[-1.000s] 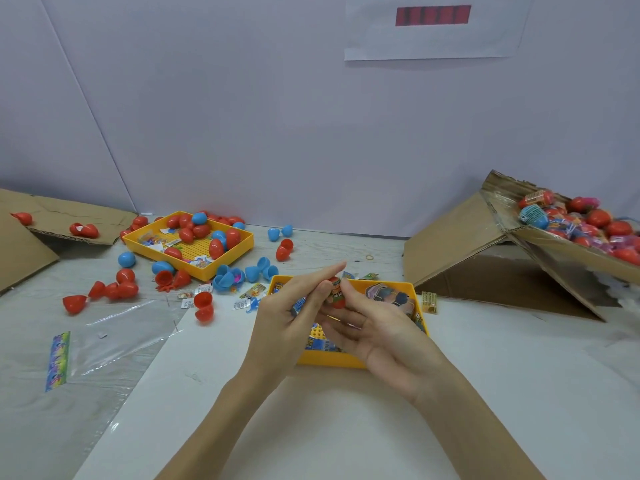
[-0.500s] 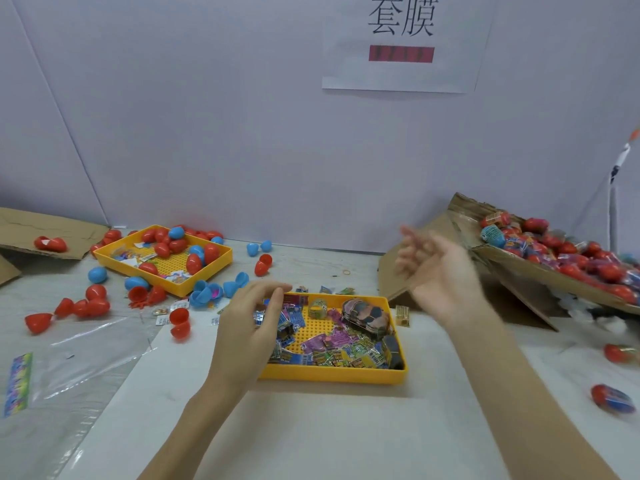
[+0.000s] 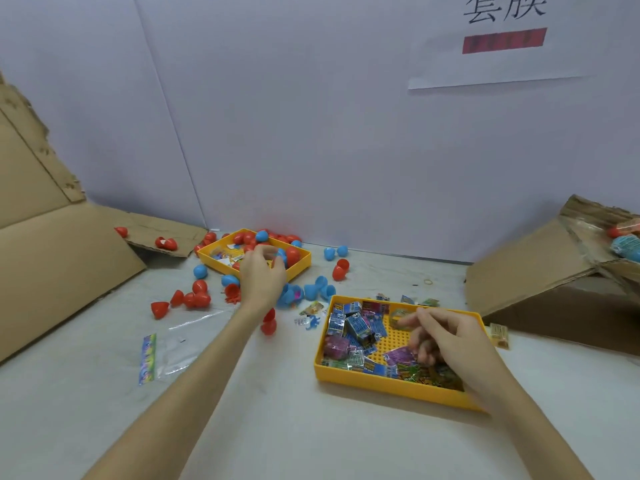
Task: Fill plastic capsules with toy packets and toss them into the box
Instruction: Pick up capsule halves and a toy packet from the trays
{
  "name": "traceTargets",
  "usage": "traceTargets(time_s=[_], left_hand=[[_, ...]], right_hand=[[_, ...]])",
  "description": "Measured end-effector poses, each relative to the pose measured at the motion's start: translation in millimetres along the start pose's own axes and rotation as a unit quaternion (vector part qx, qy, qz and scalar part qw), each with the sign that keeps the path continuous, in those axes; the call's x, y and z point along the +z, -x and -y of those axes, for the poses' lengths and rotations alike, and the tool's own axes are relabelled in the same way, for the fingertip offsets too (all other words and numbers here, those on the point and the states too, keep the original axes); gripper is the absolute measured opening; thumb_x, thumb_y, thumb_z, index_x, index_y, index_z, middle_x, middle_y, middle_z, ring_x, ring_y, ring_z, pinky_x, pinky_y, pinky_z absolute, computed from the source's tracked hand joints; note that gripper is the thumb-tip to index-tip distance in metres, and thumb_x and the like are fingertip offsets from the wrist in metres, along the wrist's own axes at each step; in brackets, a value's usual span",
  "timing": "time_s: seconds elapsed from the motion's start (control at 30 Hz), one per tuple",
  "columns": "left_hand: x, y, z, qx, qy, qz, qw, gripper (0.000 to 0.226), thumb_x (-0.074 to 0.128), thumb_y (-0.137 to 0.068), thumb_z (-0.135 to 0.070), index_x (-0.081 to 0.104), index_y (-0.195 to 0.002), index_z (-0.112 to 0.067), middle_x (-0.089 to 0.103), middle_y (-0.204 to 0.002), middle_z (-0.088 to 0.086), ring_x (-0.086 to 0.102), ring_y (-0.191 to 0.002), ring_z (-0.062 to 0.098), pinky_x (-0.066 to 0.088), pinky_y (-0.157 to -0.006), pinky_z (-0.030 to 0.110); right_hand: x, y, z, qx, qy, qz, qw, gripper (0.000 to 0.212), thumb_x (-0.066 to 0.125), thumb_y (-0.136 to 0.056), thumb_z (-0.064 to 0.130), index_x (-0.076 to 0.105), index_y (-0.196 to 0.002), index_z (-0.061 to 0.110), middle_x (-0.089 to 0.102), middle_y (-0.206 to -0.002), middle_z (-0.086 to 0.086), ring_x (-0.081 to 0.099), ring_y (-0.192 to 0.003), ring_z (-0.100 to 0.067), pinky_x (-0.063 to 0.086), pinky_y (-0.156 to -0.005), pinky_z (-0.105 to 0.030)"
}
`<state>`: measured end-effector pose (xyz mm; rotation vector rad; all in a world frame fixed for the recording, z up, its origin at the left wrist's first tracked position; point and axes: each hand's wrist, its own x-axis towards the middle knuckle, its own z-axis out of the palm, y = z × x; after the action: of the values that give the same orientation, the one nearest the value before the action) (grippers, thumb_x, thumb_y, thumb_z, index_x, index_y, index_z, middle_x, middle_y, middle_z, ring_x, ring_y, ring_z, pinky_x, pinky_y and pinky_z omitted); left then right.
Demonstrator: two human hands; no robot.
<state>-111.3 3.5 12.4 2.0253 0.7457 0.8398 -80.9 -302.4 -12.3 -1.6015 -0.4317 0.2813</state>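
**A:** Head view, the only one we have. Where does each hand sit against its supply?

**B:** The left hand (image 3: 261,275) reaches out over the far yellow tray (image 3: 300,268), the one holding loose capsule halves (image 3: 291,255), red and blue. Its fingers are curled down among them, a blue half just at the fingertips. Whether it has actually pinched one I cannot tell (the fingers hide the contact).

**A:** And the right?

**B:** The right hand (image 3: 446,341) hovers over the near yellow tray (image 3: 388,389), which is full of toy packets (image 3: 356,325). Fingers loosely bent, pointing left and down at the packets just beneath and left of the fingertips. It looks to be grasping nothing yet, though blur keeps me from being sure.

**A:** So the relation that matters?

**B:** Each hand is already nearest its own part: capsule halves lie directly under the left grip, packets directly under and slightly left of the right. The packets lie flat, long sides at mixed angles, so my guess is the right hand picks whichever one lines up with thumb and forefinger.

**A:** And the box?

**B:** The cardboard box (image 3: 540,271) lies well off to the right of the right hand, tilted open, a few filled capsules (image 3: 627,245) showing at the frame edge. The toss, I judge, belongs to the right hand.
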Motion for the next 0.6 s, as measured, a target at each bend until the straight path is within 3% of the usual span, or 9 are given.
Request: traceTargets(time_s=[0.07,0.13,0.17,0.23,0.37,0.47,0.53,0.6], left_hand=[[-8,-36,11,-0.002,-0.187,0.013,0.982,0.032,0.054,-0.099,-0.015,0.057,-0.129,-0.006,0.055,-0.134,0.017,0.048,-0.126,0.033,0.044,-0.107,0.046],[-19,-63,25,-0.033,-0.392,0.065,0.917,0.040,0.057,-0.096,-0.025,0.055,-0.132,-0.007,0.050,-0.143,0.020,0.042,-0.135,0.038,0.034,-0.115,0.048],[-23,-72,31,-0.051,-0.457,0.089,0.884,0.045,0.059,-0.095,-0.032,0.055,-0.134,-0.008,0.048,-0.146,0.020,0.040,-0.138,0.038,0.030,-0.118,0.048],[-26,-82,41,-0.065,-0.492,0.100,0.862,0.048,0.062,-0.093,-0.039,0.058,-0.131,-0.011,0.049,-0.147,0.017,0.038,-0.140,0.037,0.025,-0.120,0.048],[-18,-80,49,-0.010,-0.469,0.027,0.883,0.023,0.063,-0.094,-0.035,0.062,-0.099,-0.012,0.060,-0.132,0.017,0.041,-0.134,0.038,0.026,-0.117,0.053],[-10,-61,43,0.059,-0.358,-0.043,0.931,0.032,0.057,-0.100,-0.032,0.064,-0.119,-0.007,0.062,-0.128,0.017,0.046,-0.129,0.038,0.025,-0.113,0.057],[-7,-43,31,0.118,-0.199,-0.051,0.972,0.029,0.055,-0.103,-0.029,0.064,-0.123,-0.010,0.067,-0.116,0.012,0.056,-0.115,0.031,0.035,-0.106,0.049],[-6,-20,13,0.143,-0.063,-0.017,0.987,0.022,0.050,-0.106,-0.028,0.067,-0.110,-0.014,0.069,-0.093,0.006,0.061,-0.088,0.020,0.048,-0.080,0.025]], right_hand=[[0,-1,-2,0.002,0.001,0.003,1.000,0.032,0.052,-0.106,0.019,0.077,-0.094,0.004,0.068,-0.067,-0.013,0.059,-0.052,-0.018,0.047,-0.047,-0.022],[1,-2,-2,0.003,0.008,0.006,1.000,0.031,0.052,-0.105,0.020,0.077,-0.094,0.005,0.068,-0.066,-0.012,0.060,-0.053,-0.018,0.047,-0.048,-0.022],[1,-2,-2,0.003,0.011,0.007,1.000,0.031,0.052,-0.105,0.020,0.077,-0.094,0.005,0.068,-0.066,-0.011,0.060,-0.053,-0.018,0.048,-0.048,-0.022],[1,-2,-1,0.005,0.015,0.008,1.000,0.031,0.052,-0.105,0.020,0.077,-0.094,0.006,0.068,-0.066,-0.009,0.060,-0.053,-0.017,0.048,-0.049,-0.022],[2,-1,0,-0.001,0.058,0.009,0.998,0.022,0.059,-0.104,0.017,0.078,-0.094,0.011,0.071,-0.068,-0.005,0.061,-0.055,-0.016,0.048,-0.052,-0.021],[4,3,0,-0.045,0.163,-0.005,0.985,0.010,0.070,-0.097,0.018,0.077,-0.090,0.023,0.074,-0.073,0.004,0.065,-0.056,-0.010,0.055,-0.059,-0.021],[8,5,0,-0.080,0.253,-0.024,0.964,0.011,0.075,-0.093,0.022,0.075,-0.087,0.031,0.073,-0.076,0.014,0.066,-0.063,-0.005,0.053,-0.066,-0.013],[10,6,1,-0.094,0.333,-0.031,0.938,0.011,0.078,-0.091,0.025,0.075,-0.085,0.034,0.070,-0.087,0.018,0.064,-0.074,-0.003,0.047,-0.077,-0.010]])
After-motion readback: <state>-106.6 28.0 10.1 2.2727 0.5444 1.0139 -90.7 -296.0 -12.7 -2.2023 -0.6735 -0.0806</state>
